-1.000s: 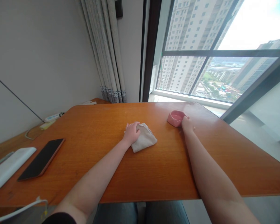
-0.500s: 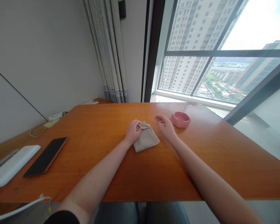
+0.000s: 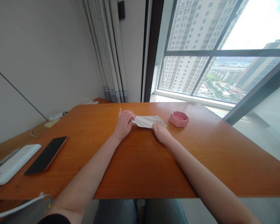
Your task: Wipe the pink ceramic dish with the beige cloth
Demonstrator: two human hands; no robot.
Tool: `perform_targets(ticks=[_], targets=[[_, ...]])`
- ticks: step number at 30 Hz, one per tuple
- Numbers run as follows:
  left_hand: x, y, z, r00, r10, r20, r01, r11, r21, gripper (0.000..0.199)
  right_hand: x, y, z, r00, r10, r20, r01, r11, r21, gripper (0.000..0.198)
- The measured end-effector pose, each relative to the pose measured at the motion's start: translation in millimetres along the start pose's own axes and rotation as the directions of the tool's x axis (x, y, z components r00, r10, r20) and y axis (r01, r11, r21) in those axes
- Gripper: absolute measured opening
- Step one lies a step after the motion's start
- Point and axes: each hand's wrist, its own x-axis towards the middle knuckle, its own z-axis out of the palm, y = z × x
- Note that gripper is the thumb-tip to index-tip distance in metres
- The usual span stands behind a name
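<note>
A folded light-grey cloth stretches between my two hands, just over or on the middle of the wooden table. My left hand pinches its left end, with the thumb pointing up or out. On the near right corner, my right hand has its fingers closed on the cloth's edge. A pink, many-sided bowl stands to the right of the cloth, apart from both hands.
At the left lie a dark phone and a white flat device. A white cable crosses the near left corner. A power strip sits by the wall. A large window is behind the table.
My right hand has come in and taken hold of the cloth. The cloth has moved away from me and is now pulled into a flatter, longer strip. My left hand has shifted left.
</note>
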Motion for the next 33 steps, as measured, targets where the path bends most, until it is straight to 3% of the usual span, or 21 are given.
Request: perform_targets(ticks=[3, 5, 7, 12, 17, 21, 27, 31, 33], targets=[[-11.3, -29.1, -10.0, 0.985, -0.11, 0.133, 0.095, 0.989, 0.115, 0.023, -3.5, -1.0, 4.6, 1.0, -0.017, -0.001, 0.016, 0.991, -0.134, 0.03], [-21.3, -47.3, -10.4, 0.949, -0.27, 0.162, 0.235, 0.95, 0.205, 0.027, -5.7, -2.8, 7.0, 0.999, -0.044, -0.004, 0.043, 0.987, -0.152, 0.027], [-28.6, -58.3, -8.0, 0.919, -0.354, 0.174, 0.308, 0.919, 0.246, 0.03, -6.4, -4.0, 7.4, 0.996, -0.088, -0.005, 0.087, 0.987, -0.135, 0.028], [-32.8, -56.2, -2.9, 0.899, -0.138, 0.415, 0.133, 0.99, 0.042, 0.024, -3.1, -4.2, 0.6, 0.987, -0.159, 0.008, 0.16, 0.986, -0.056, 0.02], [-34.3, -49.4, -5.7, 0.86, -0.104, 0.499, 0.093, 0.995, 0.047, 0.02, -4.8, -6.9, -5.5, 0.991, -0.131, 0.003, 0.131, 0.989, -0.063, 0.013], [-33.7, -48.2, -5.6, 0.866, -0.084, 0.493, 0.047, 0.995, 0.087, 0.018, -6.7, -7.8, -5.8, 0.993, -0.12, 0.003, 0.119, 0.988, -0.102, 0.011], [-27.1, -58.6, 3.4, 0.904, -0.139, 0.403, 0.077, 0.983, 0.167, 0.013, -1.0, -3.6, -5.2, 0.999, -0.025, 0.022, 0.029, 0.983, -0.183, 0.01], [-18.2, -64.8, 6.7, 0.866, -0.203, 0.457, 0.12, 0.972, 0.204, 0.009, 3.7, -1.8, -7.4, 0.997, 0.003, 0.074, 0.012, 0.979, -0.202, 0.012], [-7.8, -65.4, 5.6, 0.871, -0.233, 0.432, 0.143, 0.963, 0.23, 0.01, 7.7, 0.2, -9.9, 0.999, 0.013, 0.05, -0.002, 0.978, -0.206, 0.012]])
